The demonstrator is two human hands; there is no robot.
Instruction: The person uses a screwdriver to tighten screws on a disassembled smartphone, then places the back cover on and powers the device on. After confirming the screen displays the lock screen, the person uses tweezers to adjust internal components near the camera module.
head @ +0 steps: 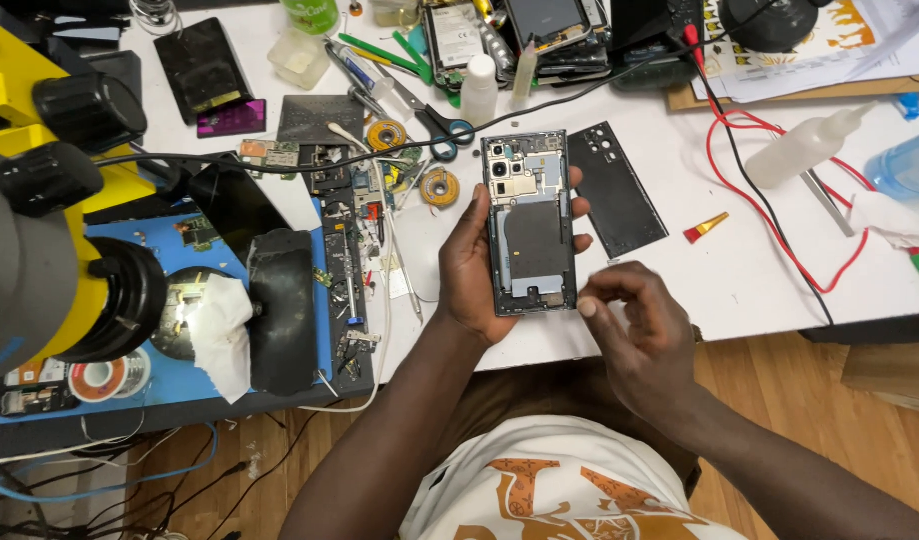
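Observation:
My left hand (470, 270) grips an opened smartphone (530, 220) with its back removed, showing camera modules, a dark coil pad and metal frame. It is held upright above the white table's front edge. My right hand (635, 325) hovers just right of the phone's lower corner, thumb and forefinger pinched together; whether something tiny sits between them I cannot tell. The phone's black back cover (617, 188) lies flat on the table right beside the phone.
A yellow microscope (40, 200) stands at left over a blue mat (170, 385) with a tissue, solder reel and parts. Scissors (432, 125), tweezers, solder wick rolls, white bottles (480, 88), stacked phones and red and black leads (760, 170) crowd the white table (740, 280).

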